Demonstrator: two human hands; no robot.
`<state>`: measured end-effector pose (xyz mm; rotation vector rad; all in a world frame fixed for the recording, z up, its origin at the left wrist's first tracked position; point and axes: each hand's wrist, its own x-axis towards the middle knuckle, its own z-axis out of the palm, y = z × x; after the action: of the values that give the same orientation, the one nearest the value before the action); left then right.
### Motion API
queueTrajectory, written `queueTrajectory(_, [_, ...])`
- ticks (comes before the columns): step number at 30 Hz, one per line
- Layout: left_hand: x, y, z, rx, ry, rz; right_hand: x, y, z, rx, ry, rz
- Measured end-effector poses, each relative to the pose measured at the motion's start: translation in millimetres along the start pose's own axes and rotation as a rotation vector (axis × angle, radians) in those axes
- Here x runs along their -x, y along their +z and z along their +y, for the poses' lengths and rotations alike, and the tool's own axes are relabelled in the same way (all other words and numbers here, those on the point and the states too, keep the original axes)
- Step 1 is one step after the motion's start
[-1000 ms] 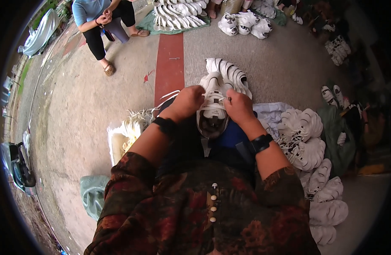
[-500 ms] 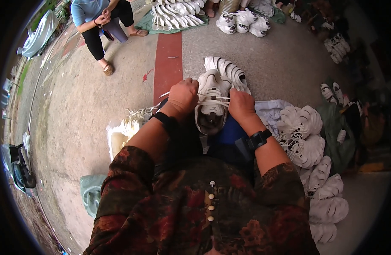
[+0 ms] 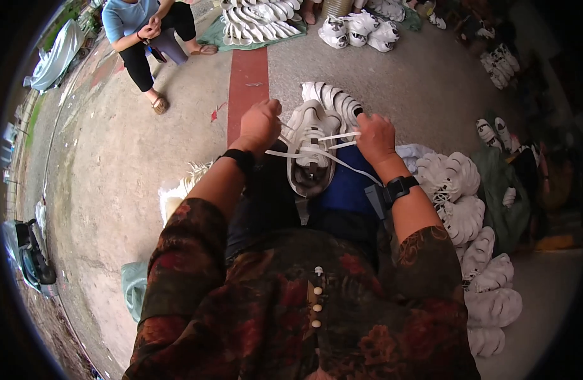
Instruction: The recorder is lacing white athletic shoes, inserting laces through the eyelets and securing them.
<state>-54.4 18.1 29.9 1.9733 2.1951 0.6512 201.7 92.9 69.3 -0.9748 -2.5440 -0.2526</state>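
A white sneaker (image 3: pixel 312 149) rests on my lap between my knees, its toe pointing away and its dark-lined opening toward me. White shoelace (image 3: pixel 342 136) strands cross its front and stretch out to both sides. My left hand (image 3: pixel 261 123) is closed on lace at the shoe's left. To the right, my right hand (image 3: pixel 375 135) is closed round lace strands pulled out from the shoe. One loose lace end curves down toward my right wrist; another pokes out to the left. Just beyond the toe lies a row of nested white shoe pieces (image 3: pixel 332 98).
A bundle of white laces (image 3: pixel 177 193) lies by my left forearm. White shoe pieces (image 3: pixel 462 215) are heaped along my right side. Ahead, more white shoes (image 3: pixel 358 30) stand on the floor, and a seated person (image 3: pixel 132 28) is at the far left.
My hands have moved farther apart, the right one outward and slightly up, the left one outward. The laces are drawn out longer, with loose ends now showing across the shoe.
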Motion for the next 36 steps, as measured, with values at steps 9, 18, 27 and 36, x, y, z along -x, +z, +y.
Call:
queueTrajectory(9, [60.0,-34.1,1.4,0.342,-0.041,0.206,43.6,12.8,-8.2,-0.841,0.393,0.196])
queueTrajectory(18, [87.4,-24.1,19.1,0.453,0.17,-0.168,61.2,5.0,-31.1,-0.726,0.049,-0.039])
queueTrajectory(27, [99.3,-9.0,55.1,0.291,0.229,0.102,62.7,-7.1,-15.3,-0.701,0.176,-0.087])
queueTrajectory(36, [80.8,5.0,59.7,0.164,0.411,0.204,75.8,-15.3,3.9,-0.673,0.182,-0.078])
